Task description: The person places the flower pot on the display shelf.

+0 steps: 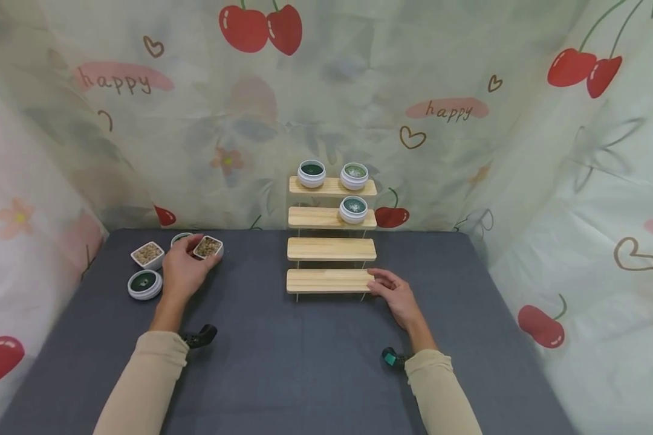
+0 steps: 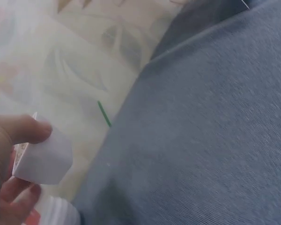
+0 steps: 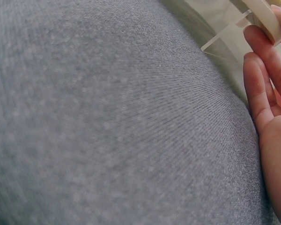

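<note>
My left hand (image 1: 187, 266) grips a small white square bowl (image 1: 220, 249) of brownish bits, at the left of the table. In the left wrist view the thumb presses the side of this white bowl (image 2: 49, 159), which is tipped on its side there. My right hand (image 1: 396, 296) pinches the right end of the lowest board of a four-step wooden display stand (image 1: 326, 281). The right wrist view shows fingers (image 3: 258, 42) against the edge of that board (image 3: 267, 21). Partly hidden behind my left hand is a round white bowl (image 1: 177, 237).
Left of my left hand stand a square bowl (image 1: 149, 255) of pale bits and a round bowl (image 1: 144, 285) with a dark green inside. Two round bowls (image 1: 312, 174) sit on the stand's top step, another bowl (image 1: 353, 209) on the step below. A printed cloth (image 1: 326, 90) hangs behind the dark table (image 1: 283, 362).
</note>
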A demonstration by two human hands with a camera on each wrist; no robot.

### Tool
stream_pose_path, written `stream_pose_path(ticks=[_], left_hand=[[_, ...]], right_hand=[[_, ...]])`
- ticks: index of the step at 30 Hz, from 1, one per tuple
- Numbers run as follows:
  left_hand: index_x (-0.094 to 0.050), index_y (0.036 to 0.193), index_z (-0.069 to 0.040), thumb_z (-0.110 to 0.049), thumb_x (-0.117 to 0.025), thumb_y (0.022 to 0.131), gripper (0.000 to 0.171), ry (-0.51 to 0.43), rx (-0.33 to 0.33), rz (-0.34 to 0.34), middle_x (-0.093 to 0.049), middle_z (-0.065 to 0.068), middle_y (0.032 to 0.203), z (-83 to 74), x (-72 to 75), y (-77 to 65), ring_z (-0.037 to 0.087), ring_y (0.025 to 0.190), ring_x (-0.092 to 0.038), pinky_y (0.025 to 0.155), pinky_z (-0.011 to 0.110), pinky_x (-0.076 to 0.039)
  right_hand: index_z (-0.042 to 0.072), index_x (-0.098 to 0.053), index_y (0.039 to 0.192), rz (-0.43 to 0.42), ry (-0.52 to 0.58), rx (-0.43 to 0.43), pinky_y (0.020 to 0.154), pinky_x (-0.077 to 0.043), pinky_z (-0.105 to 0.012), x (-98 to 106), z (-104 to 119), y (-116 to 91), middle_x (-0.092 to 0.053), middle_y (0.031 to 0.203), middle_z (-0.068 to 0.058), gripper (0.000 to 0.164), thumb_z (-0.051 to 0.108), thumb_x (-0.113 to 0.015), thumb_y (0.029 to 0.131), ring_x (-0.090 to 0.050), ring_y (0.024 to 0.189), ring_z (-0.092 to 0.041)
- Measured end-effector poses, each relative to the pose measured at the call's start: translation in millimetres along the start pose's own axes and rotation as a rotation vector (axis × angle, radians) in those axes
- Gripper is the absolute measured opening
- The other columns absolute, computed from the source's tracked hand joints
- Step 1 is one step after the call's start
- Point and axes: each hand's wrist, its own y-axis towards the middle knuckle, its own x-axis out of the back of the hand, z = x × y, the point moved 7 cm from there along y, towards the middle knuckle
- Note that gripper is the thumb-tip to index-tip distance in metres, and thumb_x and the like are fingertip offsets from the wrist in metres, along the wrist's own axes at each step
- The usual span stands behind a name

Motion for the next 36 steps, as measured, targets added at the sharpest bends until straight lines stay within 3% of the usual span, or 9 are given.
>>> stream_pose_path(ticks=[4,8,11,15,20,24,31,36], left_hand=[[-0.060,0.139,-0.006,-0.027,-0.081,0.084,0.062,-0.009,-0.017,-0.002,-0.061,0.022,0.132,-16.7,4.6,2.1,0.039,0.119,-0.058,0.099,0.050,-0.045],[-0.060,0.141,-0.009,-0.028,-0.080,0.085,0.062,-0.053,-0.016,0.026,-0.065,0.021,0.131,-39.0,9.9,1.1,0.036,0.112,-0.062,0.085,0.033,-0.046],[-0.058,0.144,-0.011,-0.030,-0.080,0.086,0.064,-0.130,-0.010,0.068,-0.066,0.019,0.133,-55.8,10.0,0.4,0.033,0.112,-0.065,0.077,0.017,-0.045],[-0.058,0.143,-0.010,-0.026,-0.080,0.087,0.063,-0.251,-0.001,0.119,-0.066,0.018,0.130,-75.7,6.2,0.3,0.025,0.109,-0.064,0.069,0.007,-0.046],[-0.060,0.140,-0.008,-0.017,-0.080,0.085,0.059,-0.410,-0.019,0.175,-0.063,0.013,0.124,-102.0,-2.0,1.5,0.008,0.099,-0.062,0.073,0.009,-0.052],[-0.061,0.140,-0.010,-0.014,-0.082,0.084,0.060,-0.512,-0.055,0.239,-0.064,0.010,0.124,-125.6,-11.6,4.4,0.006,0.100,-0.064,0.079,0.011,-0.055],[-0.059,0.138,-0.004,-0.013,-0.082,0.083,0.060,-0.511,-0.109,0.305,-0.063,0.017,0.127,-156.3,-30.7,13.8,0.020,0.109,-0.066,0.080,0.010,-0.054],[-0.059,0.138,-0.005,-0.013,-0.084,0.082,0.062,-0.483,-0.114,0.369,-0.060,0.020,0.135,-171.0,-50.9,22.5,0.034,0.119,-0.065,0.080,0.017,-0.056]], right_hand=[[0.005,-0.062,0.137,-0.006,0.001,-0.006,0.084,-0.058,-0.022,0,-1,-2,-0.073,0.093,0.010,0.049,0.023,-0.076,0.094,-0.068,0.088,-0.005],[0.006,-0.063,0.135,-0.010,-0.003,-0.008,0.084,-0.058,-0.023,-1,-2,-1,-0.073,0.094,0.009,0.049,0.025,-0.077,0.092,-0.068,0.088,-0.006],[0.006,-0.063,0.135,-0.008,-0.004,-0.001,0.084,-0.058,-0.023,-2,-2,-1,-0.073,0.094,0.009,0.049,0.025,-0.077,0.092,-0.068,0.087,-0.006],[0.005,-0.063,0.135,-0.012,-0.006,0.001,0.084,-0.058,-0.023,-1,-1,-2,-0.073,0.093,0.010,0.048,0.023,-0.077,0.093,-0.068,0.086,-0.006],[0.006,-0.064,0.135,-0.018,-0.010,-0.001,0.083,-0.058,-0.022,1,-1,-1,-0.073,0.093,0.010,0.049,0.025,-0.078,0.092,-0.068,0.087,-0.006],[0.007,-0.064,0.135,-0.018,-0.006,-0.001,0.084,-0.058,-0.023,2,-2,0,-0.073,0.094,0.010,0.049,0.025,-0.078,0.092,-0.068,0.087,-0.006],[0.007,-0.063,0.135,-0.019,-0.013,0.002,0.084,-0.057,-0.023,2,-3,0,-0.073,0.094,0.010,0.048,0.025,-0.077,0.093,-0.068,0.087,-0.006],[0.006,-0.063,0.135,-0.019,-0.010,-0.003,0.084,-0.057,-0.023,1,-1,-1,-0.073,0.094,0.010,0.047,0.023,-0.076,0.093,-0.068,0.088,-0.006]])
